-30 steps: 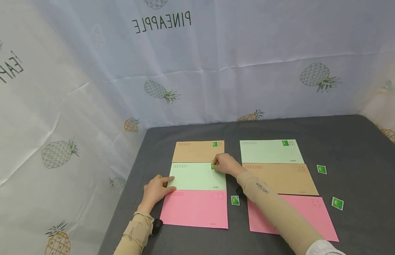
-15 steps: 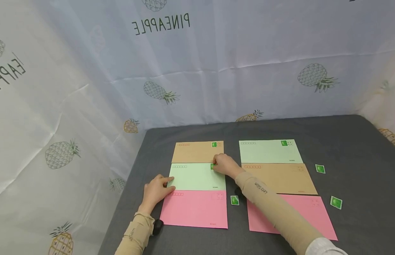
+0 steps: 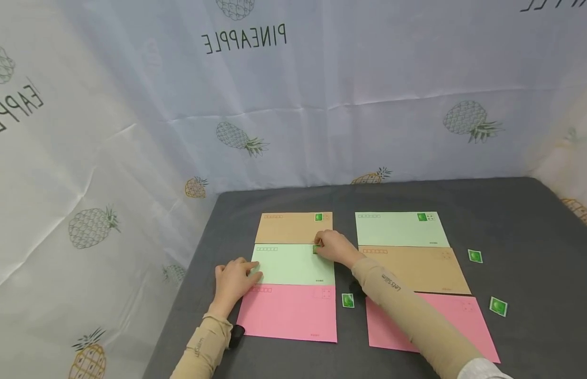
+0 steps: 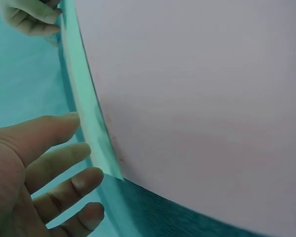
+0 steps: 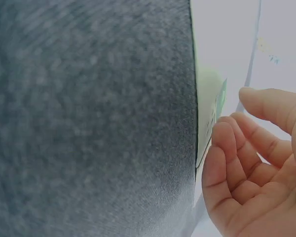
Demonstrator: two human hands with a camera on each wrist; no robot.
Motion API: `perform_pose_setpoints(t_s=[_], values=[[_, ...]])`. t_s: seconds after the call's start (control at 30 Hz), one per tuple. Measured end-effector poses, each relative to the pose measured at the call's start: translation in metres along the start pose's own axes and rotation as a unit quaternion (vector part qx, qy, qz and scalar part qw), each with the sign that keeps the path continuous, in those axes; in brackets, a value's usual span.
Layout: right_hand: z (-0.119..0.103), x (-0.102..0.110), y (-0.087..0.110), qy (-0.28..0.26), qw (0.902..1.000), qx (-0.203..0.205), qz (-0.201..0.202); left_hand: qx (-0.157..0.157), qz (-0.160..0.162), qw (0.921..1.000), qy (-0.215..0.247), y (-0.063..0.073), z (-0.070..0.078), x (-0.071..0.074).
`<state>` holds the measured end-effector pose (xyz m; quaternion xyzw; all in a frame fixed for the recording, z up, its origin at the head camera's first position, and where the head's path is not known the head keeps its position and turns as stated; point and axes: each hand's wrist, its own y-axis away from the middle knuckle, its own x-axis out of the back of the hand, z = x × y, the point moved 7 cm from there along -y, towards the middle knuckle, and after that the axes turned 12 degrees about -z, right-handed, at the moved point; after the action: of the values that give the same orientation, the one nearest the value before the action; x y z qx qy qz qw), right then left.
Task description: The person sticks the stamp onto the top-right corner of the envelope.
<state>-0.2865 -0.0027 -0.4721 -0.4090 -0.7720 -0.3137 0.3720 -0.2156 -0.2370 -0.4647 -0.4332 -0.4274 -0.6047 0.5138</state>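
Note:
My right hand is at the upper right corner of the left-hand mint green envelope, its curled fingers pinching a small green stamp. In the right wrist view that stamp stands tilted beside the fingertips, which partly hide the contact. My left hand rests at the same envelope's left edge, fingers loosely spread, with nothing gripped; the left wrist view shows these fingers beside the paper edges. A brown envelope bearing a stamp lies above, and a pink envelope below.
A second column holds a mint envelope with a stamp, a brown envelope and a pink envelope, partly under my right forearm. Loose stamps lie between the columns and at the right. A patterned curtain hangs behind the table.
The right hand stays at the same corner of the mint envelope, and the stamp by its fingertips looks darker now. The left hand has barely shifted. The head view has tilted slightly.

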Motion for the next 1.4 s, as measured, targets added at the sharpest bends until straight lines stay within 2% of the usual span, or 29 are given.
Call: perform_pose_setpoints(t_s=[0.17, 0.33, 0.6, 0.7, 1.1, 1.27, 1.4], values=[[0.002, 0.007, 0.002, -0.009, 0.9999, 0.001, 0.014, -0.021, 0.024, 0.9994, -0.013, 0.0, 0.014, 0.008], [0.007, 0.019, 0.01, -0.032, 0.9987, 0.008, 0.039, -0.058, 0.052, 0.9969, 0.005, -0.001, 0.031, 0.011], [0.02, 0.042, 0.03, -0.056, 0.9964, 0.015, 0.061, -0.119, 0.119, 0.9853, 0.031, -0.005, 0.061, 0.013], [0.027, 0.051, 0.038, -0.066, 0.9954, 0.012, 0.069, -0.134, 0.131, 0.9817, 0.034, -0.009, 0.076, 0.013], [0.059, 0.066, 0.071, -0.077, 0.9927, 0.021, 0.091, -0.189, 0.099, 0.9741, 0.076, -0.019, 0.134, 0.007], [0.073, 0.071, 0.085, -0.073, 0.9919, 0.017, 0.103, -0.202, 0.063, 0.9738, 0.084, -0.022, 0.158, 0.0], [0.086, 0.074, 0.098, -0.073, 0.9923, 0.01, 0.099, -0.209, 0.022, 0.9744, 0.079, -0.023, 0.177, -0.01]])
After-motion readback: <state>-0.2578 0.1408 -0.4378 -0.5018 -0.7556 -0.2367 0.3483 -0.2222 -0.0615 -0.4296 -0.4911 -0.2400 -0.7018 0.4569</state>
